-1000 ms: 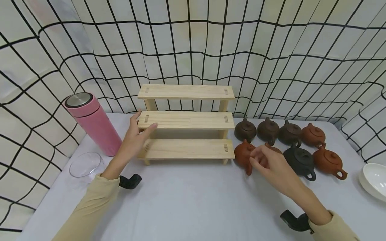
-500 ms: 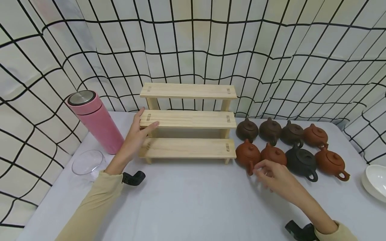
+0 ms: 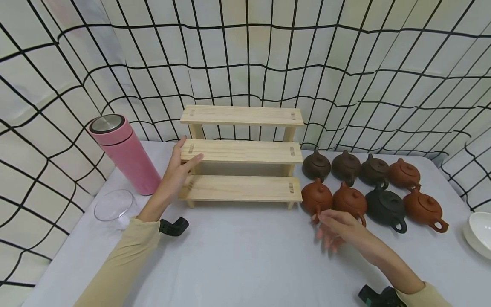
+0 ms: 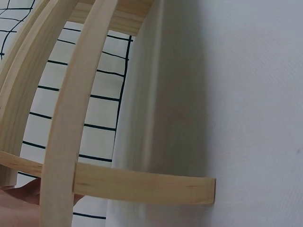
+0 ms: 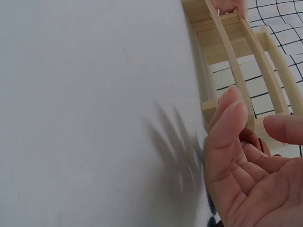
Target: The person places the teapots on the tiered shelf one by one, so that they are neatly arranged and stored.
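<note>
A three-tier wooden shelf (image 3: 241, 152) stands in the middle of the table. My left hand (image 3: 173, 175) grips the left end of its middle board, thumb on top; in the left wrist view most of that hand (image 4: 19, 208) is hidden behind the wood. Right of the shelf are two rows of small clay teapots. My right hand (image 3: 342, 227) hovers in front of the nearest reddish teapot (image 3: 316, 195), fingertips overlapping its handle in the head view. In the right wrist view the right hand (image 5: 265, 184) has loosely bent fingers, thumb apart, nothing between them.
Other front teapots are a reddish one (image 3: 349, 199), a dark grey one (image 3: 385, 207) and an orange one (image 3: 423, 207). A pink thermos (image 3: 130, 160) and a clear glass dish (image 3: 114, 207) stand left; a white bowl (image 3: 478, 234) sits far right. Black grid netting (image 3: 248, 64) closes the back.
My right hand has drawn back from the reddish teapot toward the table's front, and its fingers have loosened. The left hand stays on the shelf; the head view has shifted slightly.
</note>
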The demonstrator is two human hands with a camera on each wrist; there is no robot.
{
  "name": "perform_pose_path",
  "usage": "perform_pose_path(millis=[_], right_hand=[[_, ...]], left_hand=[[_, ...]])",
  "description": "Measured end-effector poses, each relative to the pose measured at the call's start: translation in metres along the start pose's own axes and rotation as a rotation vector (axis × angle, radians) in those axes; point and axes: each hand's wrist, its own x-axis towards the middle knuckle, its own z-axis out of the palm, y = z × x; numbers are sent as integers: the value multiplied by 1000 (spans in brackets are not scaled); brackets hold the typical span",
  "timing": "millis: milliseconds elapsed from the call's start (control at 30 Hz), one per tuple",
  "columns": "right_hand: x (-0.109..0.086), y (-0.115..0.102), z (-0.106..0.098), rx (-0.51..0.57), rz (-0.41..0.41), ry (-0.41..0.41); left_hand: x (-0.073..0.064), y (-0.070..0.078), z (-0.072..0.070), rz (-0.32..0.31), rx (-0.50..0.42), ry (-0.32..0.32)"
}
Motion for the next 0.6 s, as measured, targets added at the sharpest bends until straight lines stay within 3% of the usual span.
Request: perform_pose_path(millis=[200, 433, 600], right_hand=[[5, 2, 4, 46, 21, -7], [5, 2, 7, 71, 59, 8], [6, 3, 7, 97, 71, 18]], left_hand=[[1, -1, -2, 23, 22, -25], [-1, -1, -2, 55, -66, -65], [-3, -1, -3, 55, -80, -77]])
